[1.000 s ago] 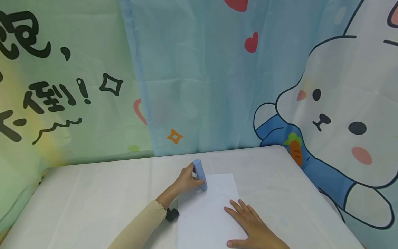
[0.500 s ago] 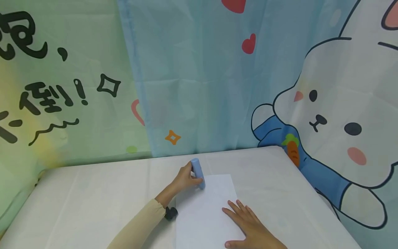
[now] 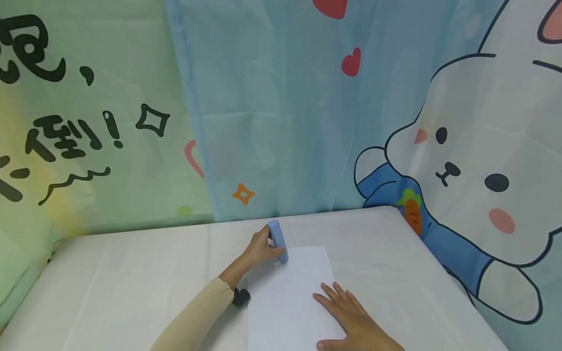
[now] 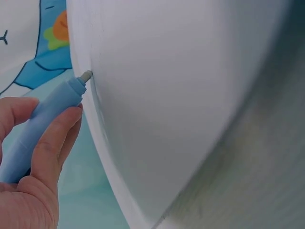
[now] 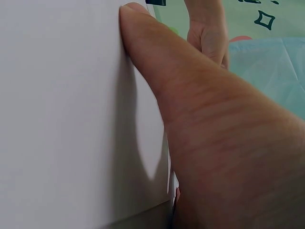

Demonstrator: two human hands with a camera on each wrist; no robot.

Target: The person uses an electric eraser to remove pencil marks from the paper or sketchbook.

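A white sheet of paper [image 3: 290, 297] lies on the white table [image 3: 131, 282]. My left hand [image 3: 261, 251] grips a light blue glue stick [image 3: 277, 240], tilted, its tip down at the sheet's far left corner. The left wrist view shows the glue stick [image 4: 45, 119] in my fingers, its pale tip touching the paper [image 4: 181, 95] at its edge. My right hand [image 3: 351, 319] lies flat with fingers spread on the sheet's near right part. In the right wrist view its thumb [image 5: 157, 62] presses on the paper [image 5: 62, 119].
A cartoon cloth backdrop [image 3: 307, 107] with a white rabbit [image 3: 478, 161] hangs behind and to the right of the table. A black wrist-camera strap [image 3: 240, 297] sits at my left cuff. The table's right edge [image 3: 443, 278] runs close to the rabbit cloth.
My left hand has drawn the glue stick a little up and to the left, from over the sheet to its far left corner. The right hand has stayed flat on the paper.
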